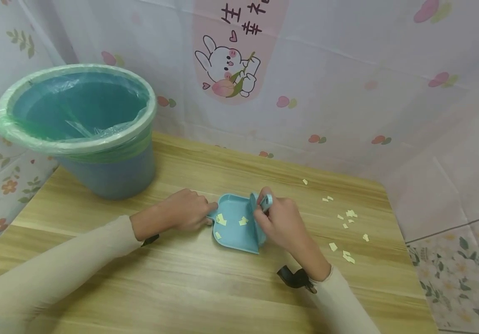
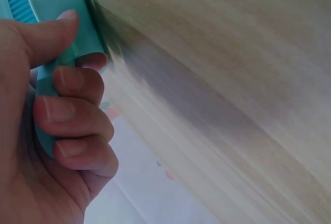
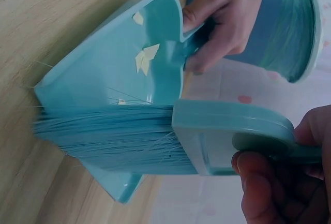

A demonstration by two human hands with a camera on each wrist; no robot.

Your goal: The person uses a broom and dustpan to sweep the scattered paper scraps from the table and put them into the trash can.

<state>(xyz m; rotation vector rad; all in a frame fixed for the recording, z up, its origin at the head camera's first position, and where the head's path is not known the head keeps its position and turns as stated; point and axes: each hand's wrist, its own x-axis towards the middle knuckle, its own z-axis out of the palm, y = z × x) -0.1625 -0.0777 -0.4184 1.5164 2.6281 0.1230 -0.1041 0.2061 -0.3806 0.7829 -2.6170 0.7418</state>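
A small blue dustpan (image 1: 236, 227) sits on the wooden table, its handle gripped by my left hand (image 1: 189, 209). In the left wrist view the fingers (image 2: 77, 115) curl round that handle. My right hand (image 1: 283, 220) holds a matching hand brush (image 3: 227, 131) by its handle. The brush's bristles (image 3: 114, 131) stand across the dustpan's open edge, partly over its floor. Several pale yellow paper scraps (image 3: 147, 58) lie inside the pan, toward the handle end and near the middle.
More paper scraps (image 1: 350, 213) are scattered on the table (image 1: 206, 287) to the right. A blue bucket (image 1: 114, 174) lined with a clear green-tinted bag stands at the back left. A printed curtain (image 1: 327, 93) hangs behind the table.
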